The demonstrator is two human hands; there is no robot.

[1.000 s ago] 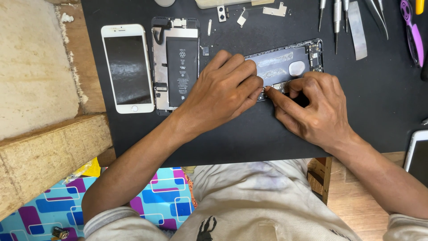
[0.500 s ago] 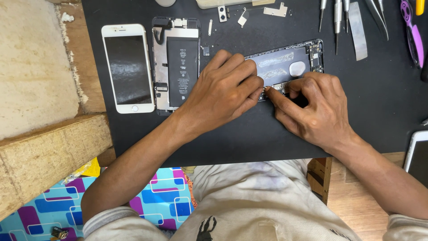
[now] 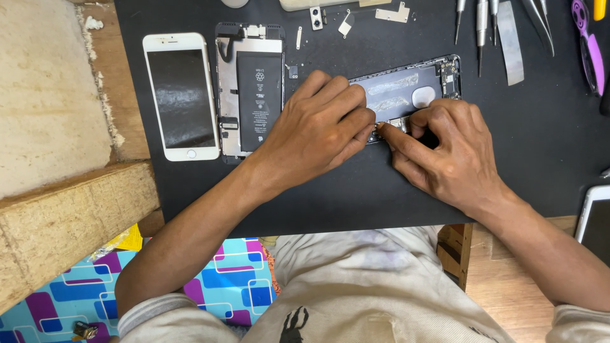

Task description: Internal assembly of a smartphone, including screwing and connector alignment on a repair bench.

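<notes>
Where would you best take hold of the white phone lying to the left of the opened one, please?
Probably by its two long edges, coming from straight above. The white phone lies flat, screen up, on the black mat, so only its thin sides offer purchase. Its left edge is free; the right one sits close beside the opened phone with the battery, leaving little finger room, so the short ends may serve better.

Black work mat [image 3: 356,190] across the bench, dark and plain. On it a white-framed phone [image 3: 181,95] with a black screen, beside an opened phone [image 3: 249,89] showing a black battery and silver metal. The phone shell [image 3: 406,89] is dark grey with pale glue streaks. Purple-handled tool [image 3: 588,47] at the mat's far edge. Below, a turquoise cloth [image 3: 222,292] patterned with blue and purple rounded rectangles, outlined in white.
</notes>
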